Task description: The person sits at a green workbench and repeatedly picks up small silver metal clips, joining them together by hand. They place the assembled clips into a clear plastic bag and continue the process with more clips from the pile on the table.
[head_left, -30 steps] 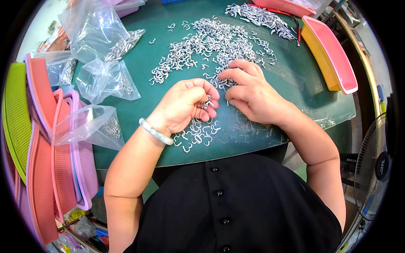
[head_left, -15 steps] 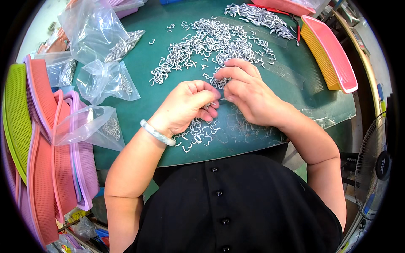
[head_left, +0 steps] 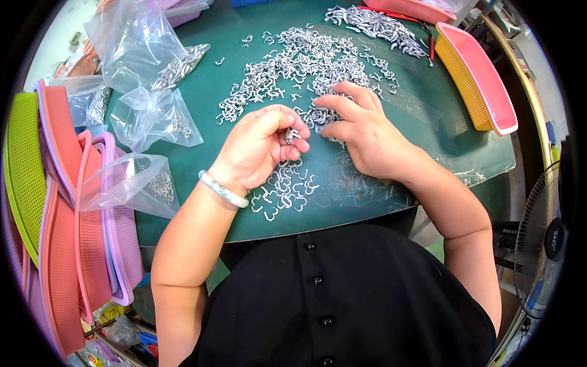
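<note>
Cupping a small cluster of silvery C-shaped metal hooks (head_left: 292, 136), the left hand (head_left: 262, 144) is curling its fingers around them, thumb bending over the top, palm turning inward! Across from it, the right hand (head_left: 372, 137) is spreading its fingers at the near edge of the big heap of metal hooks (head_left: 299, 61), thumb standing apart from the forefinger; whether its fingertips are touching any piece, I cannot tell. That heap is sprawling over the green tabletop (head_left: 379, 199), a few strays lying off to its left. Just below the left hand, a smaller scatter of hooks (head_left: 284, 192) is lying loosely near the table's front edge. A pale bangle (head_left: 223, 189) is circling the left wrist.

Up at the far right, a pile of smooth curved metal pieces (head_left: 379, 27) is sitting beside a red-handled tool (head_left: 431, 46), and a pink basket (head_left: 480, 70) is nesting in a yellow basket (head_left: 460, 85) at the table's right side. Over on the left, clear plastic bags (head_left: 131, 43) are slumping on the table with metal pieces showing inside, while green, coral and purple mesh baskets (head_left: 61, 257) are crowding the table's left edge. Down at the right rim, a fan (head_left: 535, 244) is standing.
</note>
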Demonstrator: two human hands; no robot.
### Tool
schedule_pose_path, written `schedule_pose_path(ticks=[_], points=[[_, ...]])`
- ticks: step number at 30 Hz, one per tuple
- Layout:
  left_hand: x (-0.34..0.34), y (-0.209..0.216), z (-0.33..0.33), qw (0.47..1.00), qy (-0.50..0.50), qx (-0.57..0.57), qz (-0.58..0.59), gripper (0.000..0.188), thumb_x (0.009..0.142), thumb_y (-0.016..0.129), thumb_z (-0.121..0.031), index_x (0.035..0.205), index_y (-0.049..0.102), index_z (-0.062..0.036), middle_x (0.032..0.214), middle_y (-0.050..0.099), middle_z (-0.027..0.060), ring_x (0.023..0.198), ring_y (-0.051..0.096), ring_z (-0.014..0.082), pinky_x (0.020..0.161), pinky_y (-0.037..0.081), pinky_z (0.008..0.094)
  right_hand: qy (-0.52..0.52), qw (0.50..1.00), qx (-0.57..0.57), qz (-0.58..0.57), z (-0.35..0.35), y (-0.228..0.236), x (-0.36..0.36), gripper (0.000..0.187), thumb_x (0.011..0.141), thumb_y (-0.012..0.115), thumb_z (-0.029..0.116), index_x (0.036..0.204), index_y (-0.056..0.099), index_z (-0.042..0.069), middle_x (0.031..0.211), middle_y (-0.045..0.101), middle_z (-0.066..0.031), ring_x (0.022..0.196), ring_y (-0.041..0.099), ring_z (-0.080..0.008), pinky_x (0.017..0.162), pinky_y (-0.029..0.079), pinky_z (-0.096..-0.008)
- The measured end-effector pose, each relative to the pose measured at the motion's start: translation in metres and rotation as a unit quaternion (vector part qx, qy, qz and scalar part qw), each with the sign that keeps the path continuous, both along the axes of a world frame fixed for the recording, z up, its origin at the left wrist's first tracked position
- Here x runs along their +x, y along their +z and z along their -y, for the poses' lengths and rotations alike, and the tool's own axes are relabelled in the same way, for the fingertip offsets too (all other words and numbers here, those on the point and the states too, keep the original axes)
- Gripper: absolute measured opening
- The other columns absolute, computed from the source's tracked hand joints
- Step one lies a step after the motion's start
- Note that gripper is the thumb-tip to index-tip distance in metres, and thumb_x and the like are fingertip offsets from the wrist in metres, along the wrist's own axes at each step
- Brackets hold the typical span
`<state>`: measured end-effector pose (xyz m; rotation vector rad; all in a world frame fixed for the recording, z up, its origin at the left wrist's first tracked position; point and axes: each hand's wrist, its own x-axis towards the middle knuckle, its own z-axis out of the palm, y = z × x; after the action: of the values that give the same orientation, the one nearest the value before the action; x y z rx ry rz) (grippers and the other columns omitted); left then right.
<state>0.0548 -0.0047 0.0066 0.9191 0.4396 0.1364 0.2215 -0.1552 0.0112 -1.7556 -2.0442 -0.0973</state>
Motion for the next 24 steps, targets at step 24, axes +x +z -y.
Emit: schedule_pose_path(ticks=[24], points=[[-0.001, 0.002, 0.002, 0.995, -0.011, 0.079, -0.054, 0.014, 0.091, 0.058, -0.009, 0.102, 0.062, -0.0008, 0.084, 0.062, 0.0029, 0.07, 0.06, 0.0098, 0.06, 0.049, 0.0203, 0.007, 0.998, 0.034, -0.05, -0.006, -0.009, -0.006, 0.005, 0.074, 0.065, 0.004, 0.078, 0.065, 0.004, 0.117, 0.058, -0.0074, 0.12, 0.045, -0.0321, 0.098, 0.035, -0.0478]])
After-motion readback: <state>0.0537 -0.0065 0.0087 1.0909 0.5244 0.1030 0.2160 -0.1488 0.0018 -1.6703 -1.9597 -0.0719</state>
